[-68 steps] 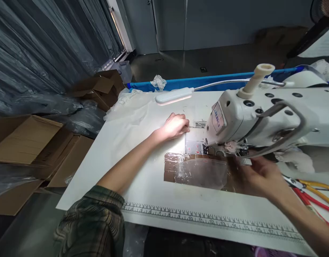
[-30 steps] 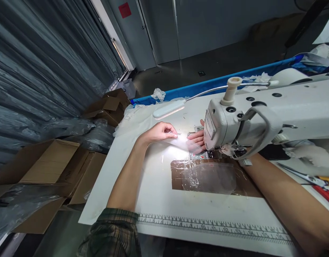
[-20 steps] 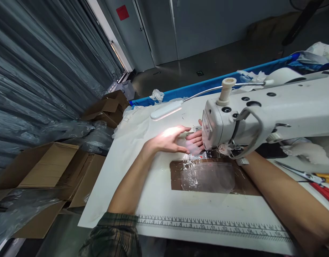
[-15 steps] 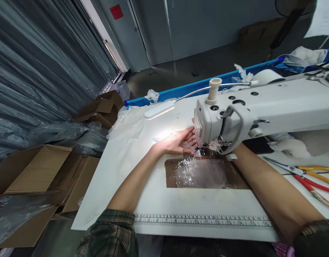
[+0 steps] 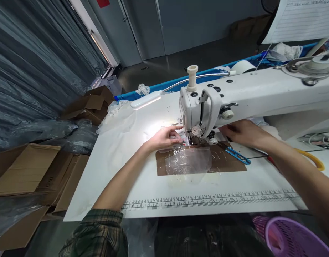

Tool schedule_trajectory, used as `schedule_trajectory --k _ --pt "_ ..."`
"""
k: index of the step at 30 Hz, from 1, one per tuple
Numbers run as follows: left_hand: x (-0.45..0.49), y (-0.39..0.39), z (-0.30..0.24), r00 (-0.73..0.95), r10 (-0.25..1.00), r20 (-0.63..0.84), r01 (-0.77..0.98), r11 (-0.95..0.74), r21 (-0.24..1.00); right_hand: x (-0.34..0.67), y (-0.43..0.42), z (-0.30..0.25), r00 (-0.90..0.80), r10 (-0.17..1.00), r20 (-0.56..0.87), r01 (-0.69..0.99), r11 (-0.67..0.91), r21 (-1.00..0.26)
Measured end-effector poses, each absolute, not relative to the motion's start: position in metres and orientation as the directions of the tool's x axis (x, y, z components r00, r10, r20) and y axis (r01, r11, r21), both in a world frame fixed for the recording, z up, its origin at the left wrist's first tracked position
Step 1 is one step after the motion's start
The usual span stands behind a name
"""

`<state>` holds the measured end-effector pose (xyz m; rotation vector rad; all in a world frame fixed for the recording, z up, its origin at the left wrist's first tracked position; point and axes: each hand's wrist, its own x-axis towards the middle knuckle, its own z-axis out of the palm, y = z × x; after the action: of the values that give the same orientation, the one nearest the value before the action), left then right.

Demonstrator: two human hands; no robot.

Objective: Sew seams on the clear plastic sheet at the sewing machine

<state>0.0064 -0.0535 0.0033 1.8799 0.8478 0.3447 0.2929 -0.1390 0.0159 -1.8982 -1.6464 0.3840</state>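
Observation:
A white sewing machine (image 5: 192, 114) stands over the table, its presser foot and needle area low at the head. Under it lies a sheer, shiny piece of fabric (image 5: 191, 160) on a brown plate (image 5: 234, 162). Just left of the needle area, my left hand (image 5: 164, 138) has thumb and curled fingers closed on the sheer fabric's edge, index finger stretched toward the machine. My right hand (image 5: 243, 132) is right of the head, below the machine arm, with bent fingers; their tips and anything in them are hidden. Blue thread snips (image 5: 237, 156) lie just in front of it.
A ruler strip (image 5: 207, 201) runs along the table's front edge. A lamp (image 5: 147, 100) lights the left side. A yellow tool handle (image 5: 311, 159) lies at right, partly behind my forearm. Cardboard boxes (image 5: 33, 171) stand left; a purple basket (image 5: 292, 235) sits below right.
My right hand has moved from behind the needle area to the right of the head. My left hand's spread fingers have curled in. The view has turned right, and the blue snips now show.

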Motion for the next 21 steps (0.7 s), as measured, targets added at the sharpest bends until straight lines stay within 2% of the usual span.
schedule_trajectory --k 2,4,6,9,11,12,14,16,17,19,21 --pt "0.005 -0.055 -0.002 0.678 0.722 -0.137 0.376 -0.18 0.909 0.303 -0.159 0.0 -0.016 0.995 0.1 0.868 0.063 -0.492" --pt "0.005 -0.057 -0.005 0.646 0.747 -0.157 0.375 -0.132 0.918 0.31 -0.181 -0.02 -0.135 0.976 0.174 0.917 0.189 -0.351" --pt "0.006 -0.058 -0.005 0.622 0.76 -0.187 0.384 -0.088 0.919 0.313 -0.198 -0.037 -0.175 0.95 0.259 0.94 0.24 -0.244" --pt "0.008 -0.061 -0.002 0.621 0.748 -0.235 0.364 -0.011 0.931 0.31 -0.209 -0.048 -0.181 0.941 0.285 0.958 0.234 -0.163" --pt "0.009 -0.063 0.0 0.637 0.728 -0.256 0.334 0.039 0.942 0.303 -0.21 -0.045 -0.163 0.942 0.295 0.957 0.224 -0.186" --pt "0.009 -0.064 0.001 0.645 0.717 -0.265 0.322 0.06 0.945 0.298 -0.21 -0.042 -0.152 0.94 0.307 0.942 0.231 -0.242" --pt "0.009 -0.065 0.002 0.655 0.7 -0.283 0.31 0.093 0.946 0.284 -0.208 -0.035 -0.124 0.946 0.3 0.87 0.249 -0.426" --pt "0.009 -0.064 0.001 0.653 0.697 -0.296 0.307 0.114 0.945 0.267 -0.204 -0.03 -0.11 0.972 0.206 0.77 0.214 -0.601" --pt "0.009 -0.064 0.001 0.654 0.695 -0.298 0.301 0.123 0.946 0.257 -0.201 -0.028 -0.121 0.981 0.151 0.743 0.19 -0.642" --pt "0.009 -0.063 -0.002 0.661 0.692 -0.291 0.273 0.14 0.952 0.24 -0.193 -0.026 -0.136 0.986 0.099 0.773 0.168 -0.612" --pt "0.009 -0.062 -0.005 0.674 0.683 -0.282 0.238 0.161 0.958 0.225 -0.183 -0.026 -0.117 0.989 0.087 0.847 0.145 -0.511"
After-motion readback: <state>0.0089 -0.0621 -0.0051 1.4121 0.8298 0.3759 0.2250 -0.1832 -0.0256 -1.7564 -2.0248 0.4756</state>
